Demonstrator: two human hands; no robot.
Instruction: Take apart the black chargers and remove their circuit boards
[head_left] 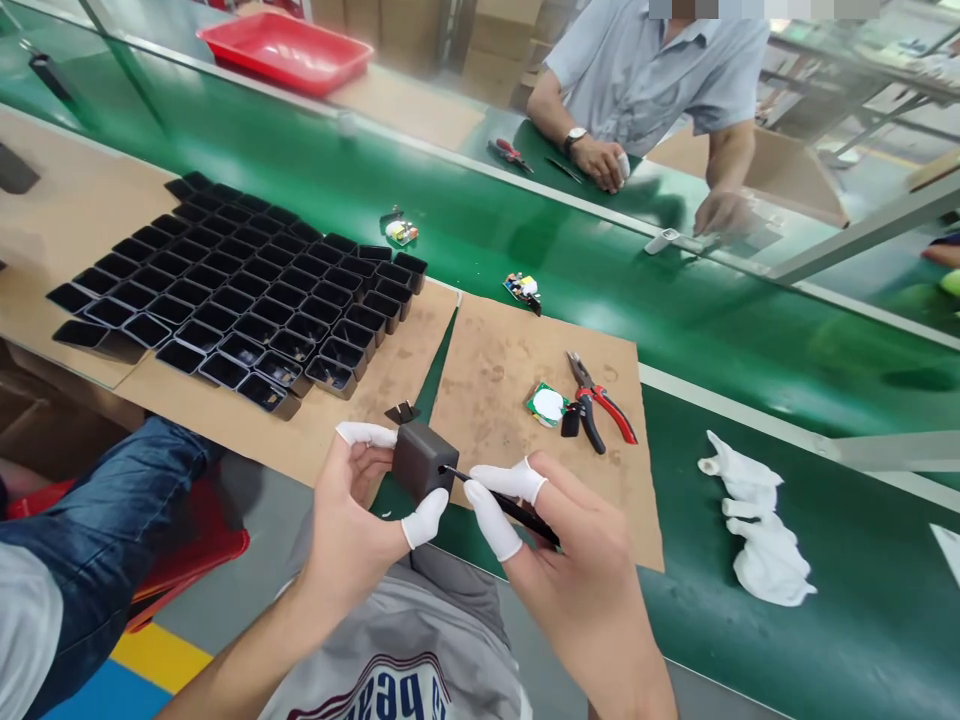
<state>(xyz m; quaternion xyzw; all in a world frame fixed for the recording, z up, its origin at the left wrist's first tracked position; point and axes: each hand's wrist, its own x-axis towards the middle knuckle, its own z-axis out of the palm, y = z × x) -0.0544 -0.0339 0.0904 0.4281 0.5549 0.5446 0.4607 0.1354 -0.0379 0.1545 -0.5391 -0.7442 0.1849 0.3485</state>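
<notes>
My left hand [375, 490], with white finger cots on thumb and forefinger, grips a black plastic housing [421, 460]. Between finger and thumb, my right hand [555, 530] pinches a slim black tool, seemingly tweezers [517, 512]. The tool's tip meets a small hole in the housing's end face; how deep it goes I cannot tell. Beyond my right hand, a green circuit board [548, 404] with a white round patch lies on the cardboard [495, 350]. Beside it rest long-nose pliers [598, 405] with red and black handles, jaws pointing away.
Many open black housings [247, 290] stand in rows at left. Two small circuit boards lie on the green belt, one a multicoloured board [522, 290]. White gloves [761, 520] lie at right. Across the belt sits a co-worker [652, 90], near a red tray [285, 50]; another person's leg [112, 510] shows at left.
</notes>
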